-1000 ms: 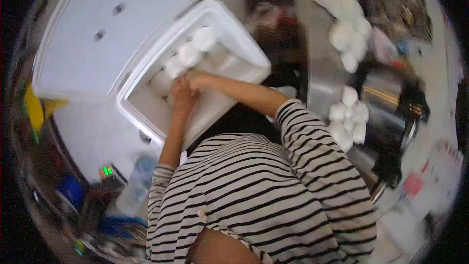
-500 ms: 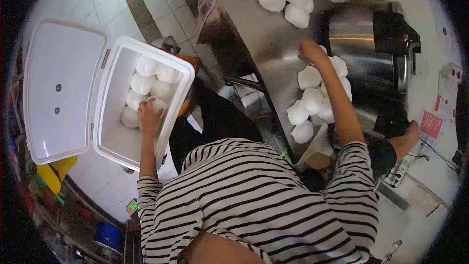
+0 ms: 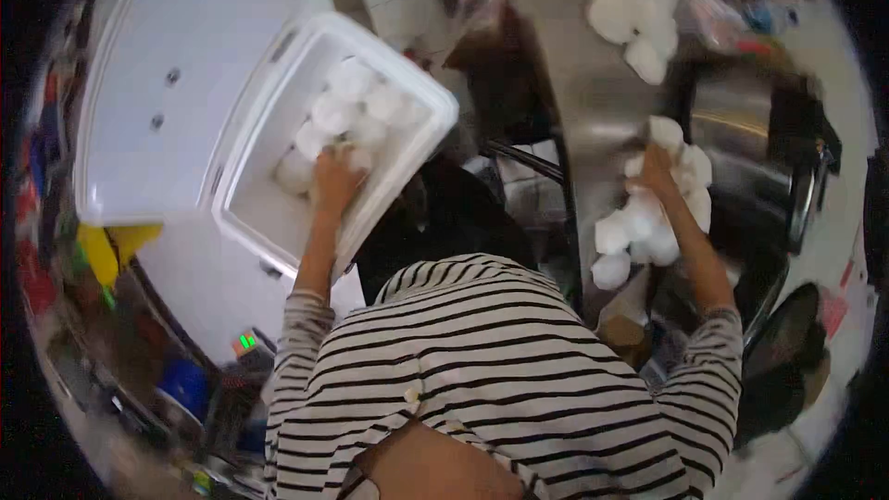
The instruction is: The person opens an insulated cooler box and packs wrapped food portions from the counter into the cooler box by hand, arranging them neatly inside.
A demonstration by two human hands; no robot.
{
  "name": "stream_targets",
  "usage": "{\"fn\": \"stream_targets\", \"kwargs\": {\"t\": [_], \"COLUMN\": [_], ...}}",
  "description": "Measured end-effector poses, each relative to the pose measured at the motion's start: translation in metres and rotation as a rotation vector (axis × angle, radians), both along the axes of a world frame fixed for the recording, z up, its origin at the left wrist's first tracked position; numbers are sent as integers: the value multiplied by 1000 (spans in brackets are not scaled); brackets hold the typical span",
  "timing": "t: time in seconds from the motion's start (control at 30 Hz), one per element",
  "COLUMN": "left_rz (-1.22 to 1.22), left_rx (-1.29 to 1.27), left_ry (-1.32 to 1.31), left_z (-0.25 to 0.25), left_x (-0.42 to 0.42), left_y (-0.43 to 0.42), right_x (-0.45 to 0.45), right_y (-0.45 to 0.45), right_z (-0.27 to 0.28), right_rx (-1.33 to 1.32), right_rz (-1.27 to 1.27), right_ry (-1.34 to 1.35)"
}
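A white cooler box [image 3: 269, 218] holds several round white bundles [image 3: 335, 114], smooth and ball-like; motion blur hides what they are made of. Inside it, my left hand [image 3: 338, 176] curls its fingers over one bundle [image 3: 357, 159] at the near end of the group. On the steel table to the right lies a heap of similar white bundles [image 3: 639, 218]. My right hand [image 3: 656, 171] is down among them, its blurred fingers bent around a bundle [image 3: 636, 167] that it partly covers.
The cooler's lid [image 3: 176, 83] hangs open to the left. More white bundles [image 3: 625, 9] lie farther along the steel table [image 3: 583, 83]. A large metal pot [image 3: 741, 143] stands right of the heap. Plastic bags [image 3: 713, 14] lie at the back.
The view has shifted, so the cooler and table appear farther right. My right hand has moved from the heap's far edge back onto its middle. My left hand stays in the cooler.
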State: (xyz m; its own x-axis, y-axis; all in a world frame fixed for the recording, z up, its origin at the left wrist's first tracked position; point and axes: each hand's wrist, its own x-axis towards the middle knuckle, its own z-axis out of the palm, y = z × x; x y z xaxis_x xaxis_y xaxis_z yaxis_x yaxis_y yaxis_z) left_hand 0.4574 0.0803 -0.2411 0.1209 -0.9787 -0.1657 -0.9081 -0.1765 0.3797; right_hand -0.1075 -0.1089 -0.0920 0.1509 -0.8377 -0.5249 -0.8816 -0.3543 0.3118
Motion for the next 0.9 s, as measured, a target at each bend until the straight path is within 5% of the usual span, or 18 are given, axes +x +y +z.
{"fn": "stream_targets", "kwargs": {"t": [0.23,0.33,0.4,0.5,0.57,0.63,0.7,0.9], "left_rz": [-40,-50,-16,98,188,264,329,396], "left_rx": [44,184,-4,74,179,218,119,99], "left_ry": [-26,-70,-174,-176,-141,-113,-76,-57], "left_z": [-2,-4,-14,-16,-23,-48,-9,-8], "left_x": [-10,-14,-16,-25,-25,-28,-21,-23], "left_y": [-1,-2,0,-6,-11,-9,-2,-2], "right_x": [93,246,336,440,481,497,492,437], "right_y": [-19,-22,-9,0,17,31,47,37], "right_z": [84,165,168,92,17,-71,-143,-283], "right_rx": [-140,-22,197,670,850,651,431,468], "right_rz": [19,161,190,355,241,363,379,187], "right_ry": [-208,-624,-800,-1084,-973,-556,-285,-463]}}
